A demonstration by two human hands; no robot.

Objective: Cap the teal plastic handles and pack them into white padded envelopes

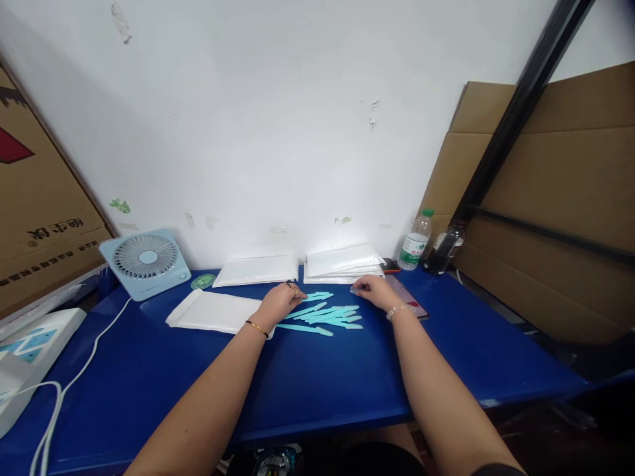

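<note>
Several thin turquoise sticks (327, 315) lie in a loose pile on the blue table (317, 377). My left hand (282, 303) is closed on the near end of turquoise pieces at the pile's back left, above the right end of a white padded envelope (213, 311). To the right of the pile, my right hand (373, 291) pinches a small clear piece (354, 289) between its fingertips. Behind the hands lie another white envelope (258, 270) and a stack of white envelopes (342, 262).
A light blue fan (147, 261) stands at the back left beside a green round item (203, 282). A water bottle (415, 243) and a dark bottle (445, 249) stand back right, near a flat pinkish object (407, 297). A white cable (94, 347) crosses the left side.
</note>
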